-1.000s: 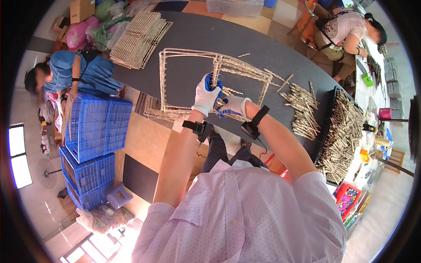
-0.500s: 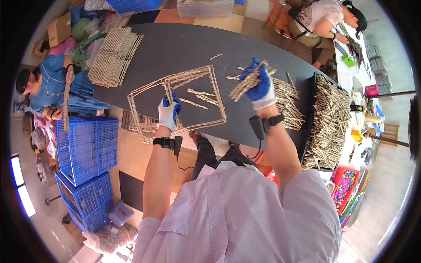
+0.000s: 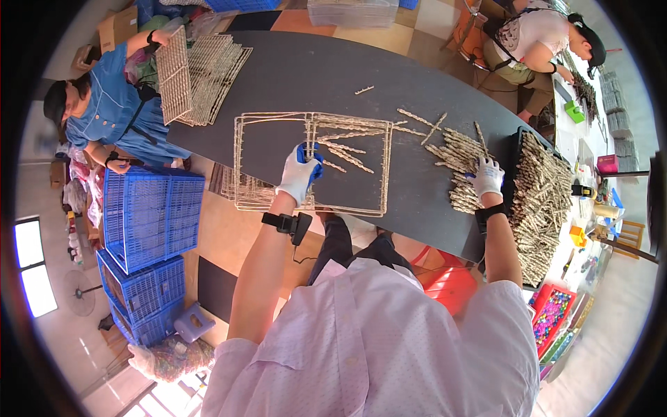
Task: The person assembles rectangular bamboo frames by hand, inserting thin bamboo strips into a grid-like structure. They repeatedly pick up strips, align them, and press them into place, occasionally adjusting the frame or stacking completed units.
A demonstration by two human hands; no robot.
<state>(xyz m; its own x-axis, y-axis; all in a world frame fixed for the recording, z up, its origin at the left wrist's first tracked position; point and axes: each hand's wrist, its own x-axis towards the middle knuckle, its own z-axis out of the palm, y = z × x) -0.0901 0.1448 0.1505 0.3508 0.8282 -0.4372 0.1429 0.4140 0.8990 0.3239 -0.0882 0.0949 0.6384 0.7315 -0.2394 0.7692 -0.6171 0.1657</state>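
My left hand (image 3: 301, 174), in a white and blue coated glove, is closed around the middle bar of a rectangular wire frame (image 3: 388, 163). Twisted beige strips (image 3: 352, 154) lie on the table, seen through the frame's right half. My right hand (image 3: 488, 176), gloved alike, rests palm down on a pile of similar twisted strips (image 3: 457, 154). Its fingers look spread over the strips, and its palm side is hidden. A few loose strips (image 3: 435, 128) lie crossed between the frame and the pile.
The dark table (image 3: 306, 73) has a curved far edge. A black bin (image 3: 517, 149) heaped with strips stands at its right end. At the far left, a person in blue (image 3: 97, 115) holds a woven panel by stacked panels (image 3: 212, 76). Blue crates (image 3: 149, 215) stand left; another person (image 3: 538, 45) works far right.
My right hand has gone from above the table onto the pile at the right; the bunch it held no longer shows. The frame sits straighter. The person in blue has moved a panel to the stack.
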